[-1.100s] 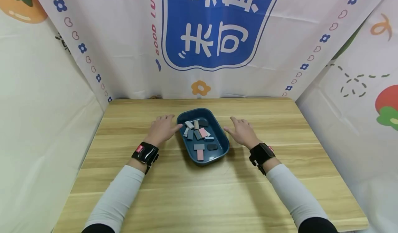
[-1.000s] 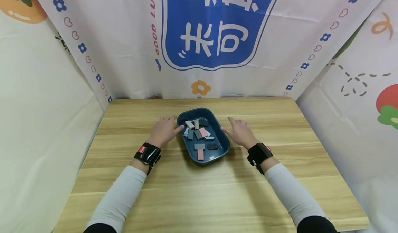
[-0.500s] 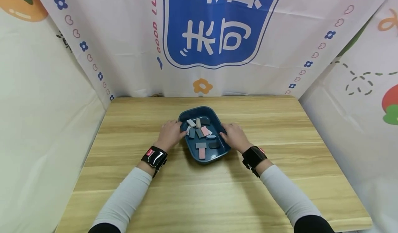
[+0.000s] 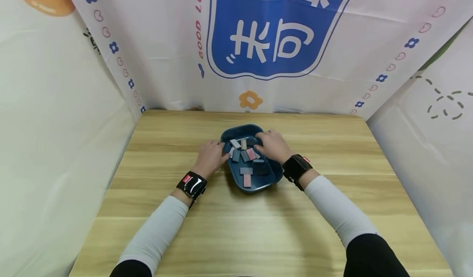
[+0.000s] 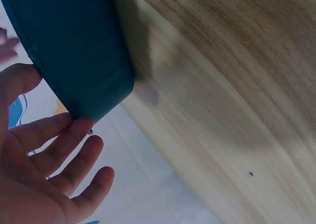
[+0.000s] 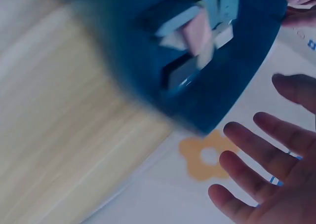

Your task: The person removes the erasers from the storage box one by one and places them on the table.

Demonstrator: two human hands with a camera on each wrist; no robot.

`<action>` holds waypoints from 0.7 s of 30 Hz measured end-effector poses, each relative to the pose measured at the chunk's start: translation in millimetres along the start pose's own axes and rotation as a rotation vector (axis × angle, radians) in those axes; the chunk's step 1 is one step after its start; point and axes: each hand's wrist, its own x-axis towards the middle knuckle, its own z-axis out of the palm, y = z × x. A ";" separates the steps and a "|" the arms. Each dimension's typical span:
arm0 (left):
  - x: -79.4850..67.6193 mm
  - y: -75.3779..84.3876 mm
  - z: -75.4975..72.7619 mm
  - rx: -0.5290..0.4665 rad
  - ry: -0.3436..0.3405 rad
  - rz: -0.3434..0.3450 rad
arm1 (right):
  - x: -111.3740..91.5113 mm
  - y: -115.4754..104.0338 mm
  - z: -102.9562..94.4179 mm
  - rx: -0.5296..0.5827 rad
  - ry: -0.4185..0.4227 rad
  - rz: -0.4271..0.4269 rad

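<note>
A dark blue rectangular tub (image 4: 255,186) stands on the wooden table, set at a slant. Inside lie several small flat blocks in grey, white, beige, dark and pink, among them a pink block (image 4: 247,181) near its front end. My left hand (image 4: 210,158) holds the tub's left rim, thumb at the edge and fingertips against the outer wall. Over the tub's right side hovers my right hand (image 4: 274,146), its fingers spread and apart from the blocks. In the right wrist view, nothing lies between the right fingers (image 6: 256,150), and a pink block (image 6: 197,31) shows in the tub.
The wooden table (image 4: 177,236) extends around the tub on all sides. A printed white cloth (image 4: 162,71) hangs behind its far edge, with more cloth at left and right. Both wrists carry black bands, such as the left wristband (image 4: 192,184).
Both hands came in to the tub's sides from apart. The left hand took hold of the rim; the right hand then moved off the right rim, up and over the tub. The head view shifted slightly.
</note>
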 end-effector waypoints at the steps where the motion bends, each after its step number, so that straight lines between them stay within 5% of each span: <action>1: -0.3 0.0 -0.5 0.005 0.000 0.004 | 6.5 -5.0 0.8 0.003 -0.024 -0.013; 10: -7.5 -2.0 -0.5 0.034 0.021 0.014 | 41.7 -37.6 37.5 0.045 -0.200 -0.180; 15: -9.7 -3.2 7.3 0.002 0.035 0.032 | 44.6 -38.0 60.6 -0.005 -0.223 -0.220; 21: -6.9 -8.3 6.2 -0.016 0.070 0.040 | 47.5 -43.4 62.6 -0.038 -0.192 -0.198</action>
